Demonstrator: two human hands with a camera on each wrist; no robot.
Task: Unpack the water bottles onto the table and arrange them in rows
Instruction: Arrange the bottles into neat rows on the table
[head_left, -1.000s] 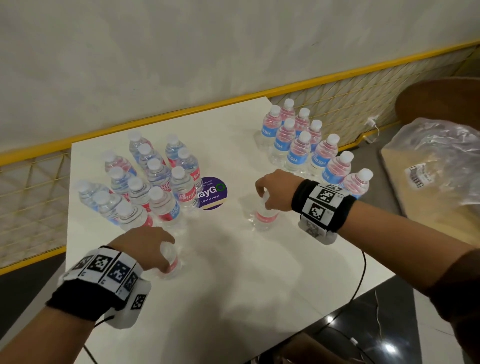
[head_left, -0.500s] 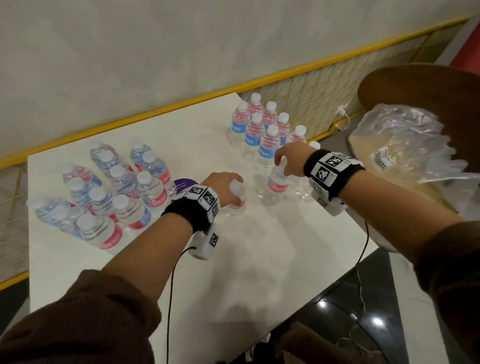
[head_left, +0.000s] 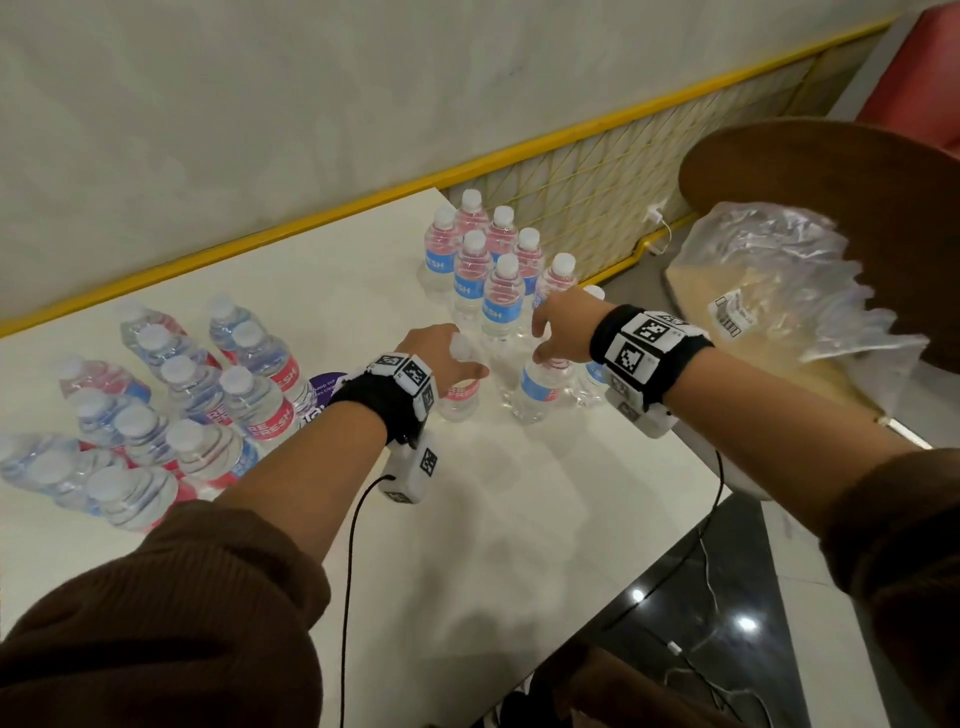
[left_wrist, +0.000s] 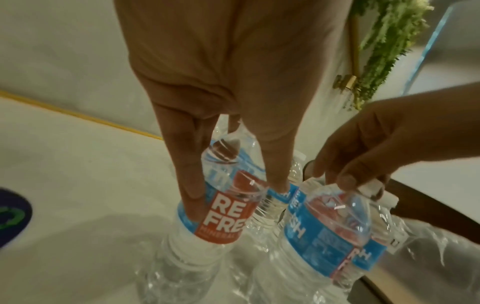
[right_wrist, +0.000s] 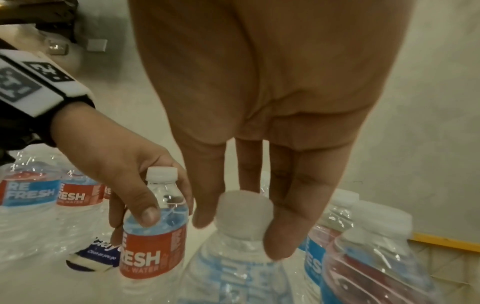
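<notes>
On the white table (head_left: 467, 519), my left hand (head_left: 441, 353) grips a small water bottle (head_left: 460, 395) by its shoulder; its red and blue label (left_wrist: 223, 216) shows between my fingers. Just to its right, my right hand (head_left: 558, 332) pinches the white cap (right_wrist: 244, 214) of another bottle (head_left: 537, 389). Both bottles stand upright at the near end of the right-hand rows (head_left: 491, 275). A second cluster of bottles (head_left: 182, 405) stands at the left.
A crumpled clear plastic wrap (head_left: 779, 291) lies on a wooden seat (head_left: 831, 166) right of the table. A purple round sticker (head_left: 324, 384) sits on the table between the clusters. A yellow-railed mesh fence (head_left: 597, 176) runs behind. The table's right edge is close to my right wrist.
Both hands carried their bottles toward the right-hand rows. The left hand came over from beside the left cluster, and the two held bottles now stand side by side.
</notes>
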